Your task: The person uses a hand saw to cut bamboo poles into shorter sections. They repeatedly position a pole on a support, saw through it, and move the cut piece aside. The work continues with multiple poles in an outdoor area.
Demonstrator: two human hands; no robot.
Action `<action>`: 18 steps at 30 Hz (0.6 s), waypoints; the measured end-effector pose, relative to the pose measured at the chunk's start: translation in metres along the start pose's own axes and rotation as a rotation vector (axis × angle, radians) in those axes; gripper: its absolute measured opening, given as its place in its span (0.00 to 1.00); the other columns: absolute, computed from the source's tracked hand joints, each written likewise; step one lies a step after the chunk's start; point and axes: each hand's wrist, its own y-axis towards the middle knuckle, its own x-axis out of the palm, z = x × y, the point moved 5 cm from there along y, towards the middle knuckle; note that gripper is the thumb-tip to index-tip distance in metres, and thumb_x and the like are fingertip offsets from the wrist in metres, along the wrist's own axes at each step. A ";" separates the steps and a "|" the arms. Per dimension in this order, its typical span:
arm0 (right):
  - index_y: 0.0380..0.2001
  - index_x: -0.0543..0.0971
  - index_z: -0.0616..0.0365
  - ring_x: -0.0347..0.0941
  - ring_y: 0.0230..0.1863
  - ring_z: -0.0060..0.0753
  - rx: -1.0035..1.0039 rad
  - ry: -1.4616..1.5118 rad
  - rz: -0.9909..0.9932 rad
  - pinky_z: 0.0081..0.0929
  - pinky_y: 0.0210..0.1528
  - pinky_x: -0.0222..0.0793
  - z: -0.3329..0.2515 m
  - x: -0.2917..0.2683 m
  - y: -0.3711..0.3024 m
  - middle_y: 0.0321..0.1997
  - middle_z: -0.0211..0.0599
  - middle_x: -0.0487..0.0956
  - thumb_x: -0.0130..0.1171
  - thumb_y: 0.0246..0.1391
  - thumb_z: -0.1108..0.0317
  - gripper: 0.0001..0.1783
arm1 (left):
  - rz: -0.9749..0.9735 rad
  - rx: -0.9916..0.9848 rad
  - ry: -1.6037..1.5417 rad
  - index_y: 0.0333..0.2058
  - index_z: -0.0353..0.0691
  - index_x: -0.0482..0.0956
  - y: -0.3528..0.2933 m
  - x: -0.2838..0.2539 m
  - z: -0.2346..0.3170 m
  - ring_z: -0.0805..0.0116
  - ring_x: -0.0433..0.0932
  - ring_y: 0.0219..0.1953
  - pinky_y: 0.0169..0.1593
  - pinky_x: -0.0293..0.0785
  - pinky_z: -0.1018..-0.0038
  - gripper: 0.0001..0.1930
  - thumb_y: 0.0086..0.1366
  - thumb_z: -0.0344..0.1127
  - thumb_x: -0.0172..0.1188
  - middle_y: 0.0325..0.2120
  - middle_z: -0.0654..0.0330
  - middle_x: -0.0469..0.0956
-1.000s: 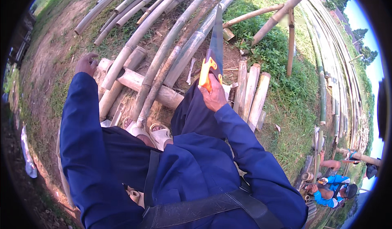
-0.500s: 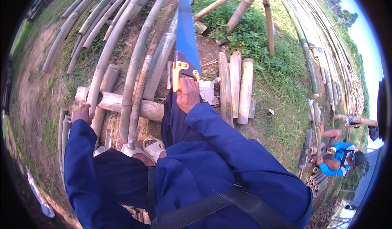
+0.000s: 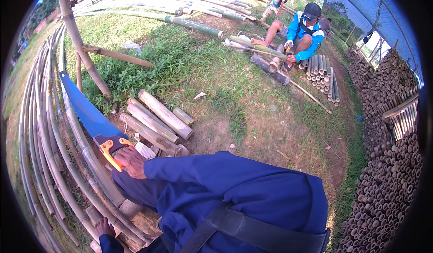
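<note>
Some patchy grass separates the saw from stacked bamboo tubes.

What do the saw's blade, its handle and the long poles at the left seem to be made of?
Saw blade: probably steel, a thin, smooth sheet; its blue could be coating or reflection.
Handle: likely moulded plastic, orange and dark, with round fasteners; the hand hides part of it.
Long poles: bamboo by the look, smooth and weathered, with ringed joints.
</note>
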 end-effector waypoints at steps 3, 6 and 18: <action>0.53 0.74 0.64 0.71 0.57 0.52 -0.018 -0.009 0.047 0.45 0.59 0.61 -0.004 -0.007 0.002 0.52 0.49 0.75 0.60 0.48 0.73 0.25 | 0.064 0.022 -0.018 0.48 0.44 0.74 0.013 -0.030 0.025 0.50 0.79 0.51 0.56 0.72 0.53 0.20 0.58 0.38 0.66 0.46 0.53 0.77; 0.53 0.73 0.64 0.71 0.57 0.52 -0.034 0.033 0.010 0.46 0.59 0.61 -0.013 -0.002 0.008 0.52 0.50 0.75 0.60 0.48 0.73 0.26 | 0.057 -0.008 -0.025 0.48 0.44 0.74 0.016 -0.037 0.022 0.51 0.78 0.51 0.55 0.72 0.54 0.20 0.58 0.39 0.67 0.46 0.53 0.76; 0.54 0.72 0.59 0.70 0.61 0.53 -0.034 0.089 -0.126 0.53 0.64 0.59 -0.034 0.011 0.003 0.55 0.48 0.73 0.63 0.51 0.69 0.26 | 0.146 0.034 -0.095 0.41 0.45 0.72 0.007 -0.010 0.004 0.53 0.77 0.48 0.51 0.69 0.55 0.17 0.55 0.36 0.67 0.41 0.55 0.74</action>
